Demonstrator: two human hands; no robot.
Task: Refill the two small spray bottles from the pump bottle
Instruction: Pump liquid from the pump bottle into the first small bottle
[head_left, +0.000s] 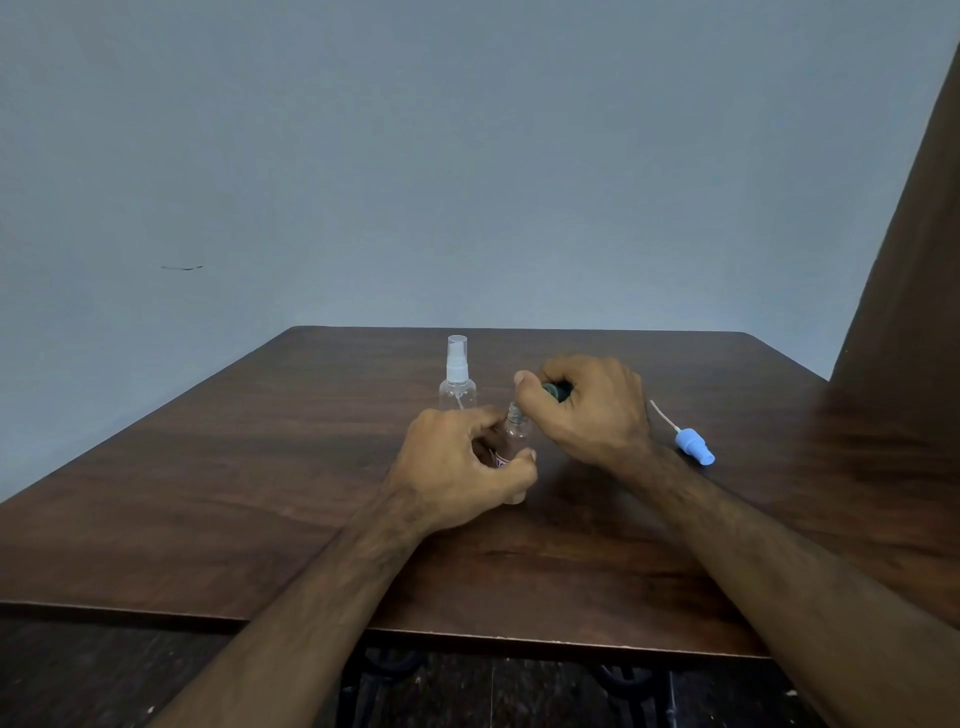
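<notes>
My left hand (457, 467) grips a small clear spray bottle (514, 436) with its top off, standing on the wooden table (260, 493). My right hand (587, 410) is wrapped round a dark pump bottle (557, 391), mostly hidden in my fist, held close above the small bottle's open neck. A second clear spray bottle (457, 379) with a white sprayer and clear cap stands upright just behind my left hand. A blue sprayer head (693, 446) with its dip tube lies on the table to the right of my right hand.
A brown wooden surface (904, 364) rises along the right side, close to the table. A plain blue-grey wall stands behind the table's far edge. Dark floor shows below the near edge.
</notes>
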